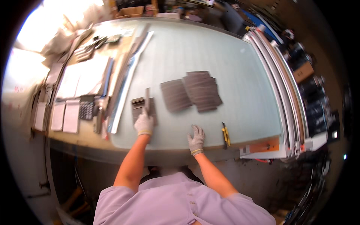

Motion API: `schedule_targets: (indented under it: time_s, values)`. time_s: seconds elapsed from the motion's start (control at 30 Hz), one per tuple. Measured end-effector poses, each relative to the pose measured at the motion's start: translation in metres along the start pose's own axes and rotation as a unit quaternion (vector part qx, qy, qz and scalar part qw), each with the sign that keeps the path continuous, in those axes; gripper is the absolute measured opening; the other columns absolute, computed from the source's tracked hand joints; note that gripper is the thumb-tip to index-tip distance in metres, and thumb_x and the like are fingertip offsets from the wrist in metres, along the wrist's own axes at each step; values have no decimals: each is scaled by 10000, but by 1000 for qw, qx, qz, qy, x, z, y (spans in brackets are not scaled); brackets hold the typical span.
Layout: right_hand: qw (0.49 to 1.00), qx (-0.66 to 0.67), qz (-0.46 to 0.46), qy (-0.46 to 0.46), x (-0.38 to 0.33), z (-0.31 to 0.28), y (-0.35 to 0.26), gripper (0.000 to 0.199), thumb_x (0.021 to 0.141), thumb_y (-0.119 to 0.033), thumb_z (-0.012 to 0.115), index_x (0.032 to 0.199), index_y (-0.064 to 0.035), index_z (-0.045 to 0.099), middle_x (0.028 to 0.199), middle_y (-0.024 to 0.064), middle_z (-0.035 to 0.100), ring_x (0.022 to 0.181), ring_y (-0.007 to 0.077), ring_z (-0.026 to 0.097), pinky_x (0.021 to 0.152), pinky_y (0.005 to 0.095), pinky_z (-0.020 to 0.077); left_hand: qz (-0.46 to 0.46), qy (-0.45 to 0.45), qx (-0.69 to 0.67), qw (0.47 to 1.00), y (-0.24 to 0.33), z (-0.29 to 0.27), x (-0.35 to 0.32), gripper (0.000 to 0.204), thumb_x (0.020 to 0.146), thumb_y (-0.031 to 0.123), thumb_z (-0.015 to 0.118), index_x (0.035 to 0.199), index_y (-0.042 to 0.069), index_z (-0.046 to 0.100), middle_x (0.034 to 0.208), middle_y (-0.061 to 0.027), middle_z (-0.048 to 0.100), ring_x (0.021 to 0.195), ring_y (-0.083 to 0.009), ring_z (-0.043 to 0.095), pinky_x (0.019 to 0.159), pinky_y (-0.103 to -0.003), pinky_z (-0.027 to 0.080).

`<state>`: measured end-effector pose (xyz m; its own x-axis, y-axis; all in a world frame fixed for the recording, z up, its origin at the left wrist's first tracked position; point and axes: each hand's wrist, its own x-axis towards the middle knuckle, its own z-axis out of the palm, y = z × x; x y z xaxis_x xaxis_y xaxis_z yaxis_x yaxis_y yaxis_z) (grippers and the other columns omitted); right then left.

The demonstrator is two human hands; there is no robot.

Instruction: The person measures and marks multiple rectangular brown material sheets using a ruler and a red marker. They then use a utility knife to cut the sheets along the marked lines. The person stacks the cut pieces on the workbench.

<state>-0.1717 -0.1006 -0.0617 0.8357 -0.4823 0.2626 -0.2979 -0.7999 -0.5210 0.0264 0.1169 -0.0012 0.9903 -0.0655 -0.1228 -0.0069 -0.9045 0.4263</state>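
My left hand (144, 123), in a grey work glove, grips a narrow grey strip (147, 98) that stands up from a small dark grey sheet piece (137, 107) lying on the pale green cutting mat (225, 67). My right hand (196, 138), also gloved, rests flat on the mat with fingers spread and holds nothing. A yellow-and-black utility knife (225, 135) lies just right of that hand. Farther up the mat, two stacks of dark grey sheet pieces (175, 95) (202, 90) overlap each other.
Long metal rulers and strips (127, 75) run along the mat's left edge. Papers (80, 80), a calculator (86, 110) and small tools lie on the wooden bench to the left. Long white and grey rails (281, 86) border the right side. Cluttered shelves stand behind.
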Motion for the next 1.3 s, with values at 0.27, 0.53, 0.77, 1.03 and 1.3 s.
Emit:
schedule_targets:
  time_s: [0.27,0.53,0.77,1.03,1.3]
  values:
    - [960,-152,232,-49,29,-141,119,991,744,-480,870,1515,-66,404,1468,217,475,1313,415,497,1103,536,409,-60,49,72,994,18,10,-10,585,927,348,639,1457,133,513,1089,-166,743,975,-381,736,843,-506,586]
    - [964,-161,200,-74,39,-152,187,729,720,-255,854,1342,-26,550,1214,223,605,1160,408,595,1012,495,493,-126,69,118,983,50,19,-40,485,943,389,652,1325,103,568,1046,-186,749,940,-388,743,800,-506,591]
    - [924,-251,285,35,86,-213,291,611,782,-208,820,1335,-97,585,1237,188,595,1175,375,572,1010,513,474,-52,118,158,979,48,25,-48,533,911,455,706,1307,118,586,1315,-205,635,992,-392,700,819,-492,574]
    - [996,-44,-75,8,64,-110,152,466,852,-160,718,1299,-78,616,1274,156,567,1198,358,535,1046,500,434,183,115,48,975,105,71,-37,831,852,314,799,1581,214,411,1635,-203,352,1440,-399,421,1165,-486,392]
    - [992,-114,-58,-9,135,-37,90,443,873,-216,730,1290,-97,640,1268,141,592,1129,365,563,972,505,468,156,169,-25,973,100,99,-5,662,886,114,716,1510,197,511,1564,-173,466,1384,-398,480,1167,-503,391]
